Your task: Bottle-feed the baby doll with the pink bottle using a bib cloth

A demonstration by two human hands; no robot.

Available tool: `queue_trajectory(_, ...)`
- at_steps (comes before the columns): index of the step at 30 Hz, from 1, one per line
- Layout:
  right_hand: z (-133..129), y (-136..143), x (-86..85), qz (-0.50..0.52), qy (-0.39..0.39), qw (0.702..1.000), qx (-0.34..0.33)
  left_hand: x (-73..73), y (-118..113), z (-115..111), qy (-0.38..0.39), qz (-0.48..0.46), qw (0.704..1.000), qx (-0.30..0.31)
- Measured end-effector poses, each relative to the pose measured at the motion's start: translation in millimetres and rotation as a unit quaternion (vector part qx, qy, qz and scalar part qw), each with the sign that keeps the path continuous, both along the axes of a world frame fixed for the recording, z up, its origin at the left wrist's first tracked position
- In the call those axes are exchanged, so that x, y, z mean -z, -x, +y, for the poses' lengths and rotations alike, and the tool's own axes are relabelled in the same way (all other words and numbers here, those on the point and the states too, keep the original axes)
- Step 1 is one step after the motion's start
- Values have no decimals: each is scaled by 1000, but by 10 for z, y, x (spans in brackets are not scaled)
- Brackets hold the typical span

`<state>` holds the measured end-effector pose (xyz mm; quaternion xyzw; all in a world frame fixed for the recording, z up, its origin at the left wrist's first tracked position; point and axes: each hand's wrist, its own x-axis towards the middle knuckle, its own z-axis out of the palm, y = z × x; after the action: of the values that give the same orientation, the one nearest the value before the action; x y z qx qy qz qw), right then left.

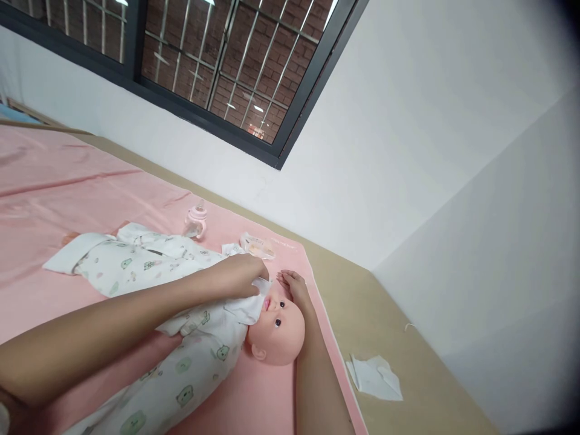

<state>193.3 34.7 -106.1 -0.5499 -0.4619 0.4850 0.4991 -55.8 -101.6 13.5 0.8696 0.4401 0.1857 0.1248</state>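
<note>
A bald doll [283,335] in white printed clothes lies on a pink mat [244,386], its face turned toward the upper right. My left hand [242,276] reaches across its chest, and its closed fingers pinch a white cloth or wipe [263,288] by the doll's mouth and chin. Past the top of the doll's face rests my right hand [292,285], fingers apart and slightly bent, with nothing seen in it. The right forearm runs along the crown of the doll's head. Some of the left fingers are hidden.
A pink-topped baby bottle [196,222] with handles stands on the mat beyond the doll. Near my hands lies a clear and white packet [257,246]. A folded white tissue [374,377] is on the tan surface at right. Behind are a white wall and a barred window [226,60].
</note>
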Motion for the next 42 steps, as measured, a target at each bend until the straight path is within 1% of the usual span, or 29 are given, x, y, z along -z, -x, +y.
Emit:
queue_trajectory(6, -1, 7, -5, 3, -1, 1000, 1, 64, -24, 26, 0, -7, 1000, -5)
queue_trajectory(13, -22, 8, -20, -6, 0, 1000, -3, 106, -33, 61, -15, -32, 999, 8)
queue_trajectory(19, -25, 4, -17, -19, -3, 1000, -7, 171, -37, 118, -15, -53, 998, 3)
queue_trajectory(21, -21, 1, -12, -20, -4, 1000, -8, 154, -22, 112, -2, -68, 998, 6)
queue_trajectory(24, -7, -2, 4, -19, -5, 1000, -5, 53, 13, 52, 46, -88, 995, 28)
queue_trajectory(26, 7, -4, 19, -16, -8, 1000, -3, -21, 31, -1, 80, -84, 992, 40)
queue_trajectory(28, 19, -7, 33, -10, -9, 1000, -3, -55, 36, -35, 100, -70, 991, 52)
queue_trajectory(31, 24, -12, 45, -4, -12, 1000, -4, -22, 22, -37, 103, -56, 991, 70)
queue_trajectory(35, 14, -12, 43, -2, -13, 1000, -5, 35, 7, -5, 94, -57, 991, 75)
queue_trajectory(42, 8, 7, 37, -4, -16, 1000, -1, -23, 7, -5, 84, -66, 993, 43)
